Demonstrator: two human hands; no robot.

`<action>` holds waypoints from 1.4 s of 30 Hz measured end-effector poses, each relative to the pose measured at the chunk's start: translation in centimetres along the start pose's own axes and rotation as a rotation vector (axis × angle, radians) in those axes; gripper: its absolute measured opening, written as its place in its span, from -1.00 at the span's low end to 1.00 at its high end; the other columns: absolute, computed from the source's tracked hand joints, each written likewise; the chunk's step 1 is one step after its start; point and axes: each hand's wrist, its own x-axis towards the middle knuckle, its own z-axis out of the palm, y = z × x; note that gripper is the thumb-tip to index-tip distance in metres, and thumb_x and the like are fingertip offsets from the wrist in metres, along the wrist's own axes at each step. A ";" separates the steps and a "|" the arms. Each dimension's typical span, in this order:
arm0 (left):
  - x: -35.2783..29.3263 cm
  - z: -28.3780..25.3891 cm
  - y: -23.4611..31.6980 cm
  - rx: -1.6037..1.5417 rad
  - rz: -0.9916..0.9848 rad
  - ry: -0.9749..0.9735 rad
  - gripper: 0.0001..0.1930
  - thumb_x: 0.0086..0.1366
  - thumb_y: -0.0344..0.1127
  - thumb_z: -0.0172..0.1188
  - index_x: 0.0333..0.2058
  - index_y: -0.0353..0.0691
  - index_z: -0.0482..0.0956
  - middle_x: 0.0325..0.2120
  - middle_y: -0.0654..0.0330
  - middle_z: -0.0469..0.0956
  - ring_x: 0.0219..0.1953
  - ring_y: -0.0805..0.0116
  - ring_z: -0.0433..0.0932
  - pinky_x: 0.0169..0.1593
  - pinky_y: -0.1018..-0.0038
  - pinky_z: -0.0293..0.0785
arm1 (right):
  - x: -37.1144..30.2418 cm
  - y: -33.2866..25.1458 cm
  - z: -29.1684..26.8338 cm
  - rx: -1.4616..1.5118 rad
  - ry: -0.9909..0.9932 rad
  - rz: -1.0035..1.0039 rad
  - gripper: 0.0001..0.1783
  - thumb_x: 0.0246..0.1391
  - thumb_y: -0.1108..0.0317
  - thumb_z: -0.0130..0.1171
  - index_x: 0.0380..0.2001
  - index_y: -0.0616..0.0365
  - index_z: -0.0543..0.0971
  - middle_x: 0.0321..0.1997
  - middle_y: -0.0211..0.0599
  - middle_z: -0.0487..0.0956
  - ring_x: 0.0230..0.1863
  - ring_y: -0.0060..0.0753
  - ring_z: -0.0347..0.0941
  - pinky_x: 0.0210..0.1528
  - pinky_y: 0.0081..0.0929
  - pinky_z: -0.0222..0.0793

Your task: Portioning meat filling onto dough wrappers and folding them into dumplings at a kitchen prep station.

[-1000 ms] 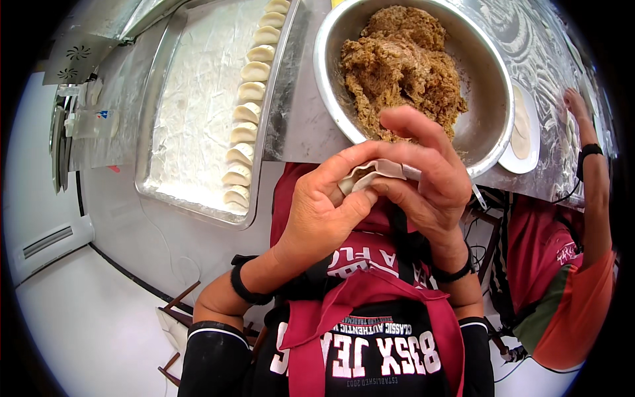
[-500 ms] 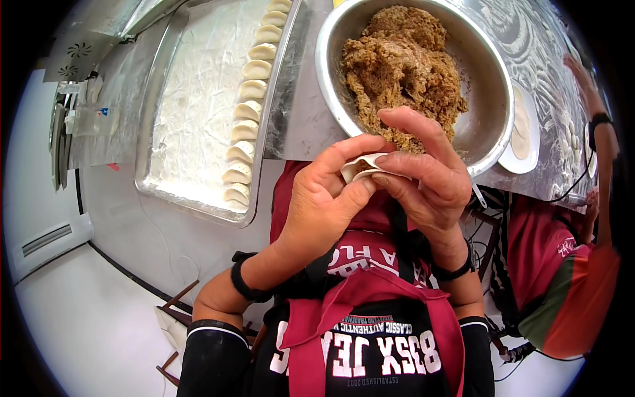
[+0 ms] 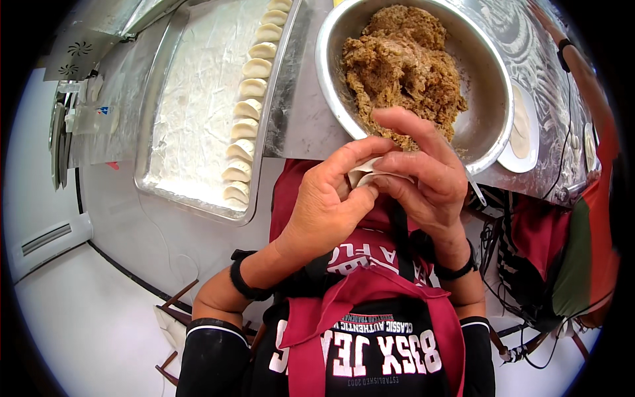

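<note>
Between my two hands, just in front of the bowl, is a pale folded dumpling [image 3: 362,173]. My left hand [image 3: 331,198] pinches one end of it between thumb and bent fingers. At the other end, my right hand [image 3: 426,175] presses its rim between thumb and index finger, with another finger raised. The fingers cover much of the dumpling, and filling inside it cannot be made out now. Beyond my hands stands a large metal bowl [image 3: 486,142] holding a mound of brown minced filling [image 3: 403,63].
On the left a floured metal tray [image 3: 192,119] carries a column of finished dumplings [image 3: 251,87] along its right side. Right of the bowl lies a white dish [image 3: 529,149] of pale wrappers. A co-worker's arm [image 3: 585,79] reaches over the floured table [image 3: 539,66] at right.
My fingers have drawn closer together and the dumpling's opening looks more closed. At right, the co-worker's arm and body have shifted, the arm reaching farther over the table.
</note>
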 end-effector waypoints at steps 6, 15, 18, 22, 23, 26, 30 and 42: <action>0.1 -0.6 -0.5 -0.303 -0.090 0.019 -0.59 0.19 -0.60 -0.01 0.05 -0.39 0.27 -0.02 0.02 0.39 0.01 0.32 0.41 0.09 0.46 0.35 | -0.1 0.0 0.4 -0.097 0.060 -0.068 -0.80 -0.29 0.54 0.28 -0.47 0.23 0.52 -0.06 -0.05 0.47 -0.08 -0.13 0.41 -0.12 -0.39 0.36; -0.2 0.2 -0.7 0.040 0.038 0.049 -0.60 0.20 -0.61 -0.04 0.05 -0.41 0.28 -0.06 0.05 0.43 -0.03 0.40 0.43 0.04 0.52 0.36 | -0.1 0.6 0.0 -0.142 0.004 -0.153 -0.78 -0.31 0.55 0.26 -0.46 0.23 0.50 -0.09 -0.08 0.49 -0.10 -0.13 0.42 -0.18 -0.38 0.37; -0.3 -0.1 -1.3 0.278 0.108 0.042 -0.59 0.16 -0.61 -0.04 0.03 -0.39 0.32 -0.12 0.09 0.48 -0.08 0.44 0.46 -0.04 0.56 0.38 | -0.4 0.4 -0.2 -0.156 -0.020 -0.140 -0.78 -0.31 0.55 0.26 -0.47 0.24 0.49 -0.09 -0.09 0.49 -0.10 -0.13 0.42 -0.17 -0.38 0.37; -0.3 -0.1 -0.6 0.223 -0.032 0.019 -0.57 0.14 -0.62 -0.06 0.04 -0.38 0.32 -0.15 0.10 0.50 -0.10 0.45 0.46 -0.06 0.59 0.38 | -0.7 0.3 0.0 -0.140 -0.008 -0.113 -0.78 -0.31 0.54 0.26 -0.47 0.24 0.49 -0.08 -0.08 0.48 -0.10 -0.12 0.42 -0.15 -0.36 0.37; -0.3 -0.1 -0.6 0.224 -0.032 0.019 -0.57 0.14 -0.62 -0.06 0.04 -0.38 0.32 -0.15 0.10 0.50 -0.10 0.45 0.46 -0.06 0.59 0.38 | -0.7 0.1 0.3 -0.108 0.032 -0.067 -0.78 -0.30 0.54 0.27 -0.47 0.24 0.50 -0.08 -0.08 0.48 -0.09 -0.11 0.42 -0.13 -0.36 0.37; -0.2 0.0 -0.7 0.177 0.011 0.022 -0.55 0.13 -0.63 -0.07 0.05 -0.39 0.29 -0.14 0.08 0.49 -0.11 0.46 0.46 -0.06 0.59 0.38 | -0.6 0.2 -0.1 -0.110 0.032 -0.072 -0.77 -0.28 0.53 0.26 -0.44 0.25 0.51 -0.08 -0.06 0.48 -0.07 -0.10 0.42 -0.11 -0.35 0.36; 0.1 0.1 -0.4 0.097 0.027 0.000 -0.56 0.18 -0.62 -0.05 0.08 -0.41 0.25 -0.05 0.04 0.41 -0.01 0.39 0.41 0.04 0.52 0.35 | -0.7 0.5 0.0 -0.126 0.020 -0.123 -0.76 -0.25 0.53 0.26 -0.39 0.26 0.53 -0.06 -0.02 0.47 -0.06 -0.09 0.42 -0.09 -0.35 0.35; 0.0 0.5 -0.6 -0.242 -0.028 0.082 -0.58 0.26 -0.54 -0.02 0.10 -0.37 0.21 0.00 0.04 0.37 0.03 0.35 0.39 0.08 0.47 0.35 | 0.2 0.1 0.1 -0.226 0.062 -0.204 -0.77 -0.29 0.52 0.27 -0.45 0.26 0.51 -0.09 -0.02 0.49 -0.09 -0.07 0.42 -0.18 -0.35 0.41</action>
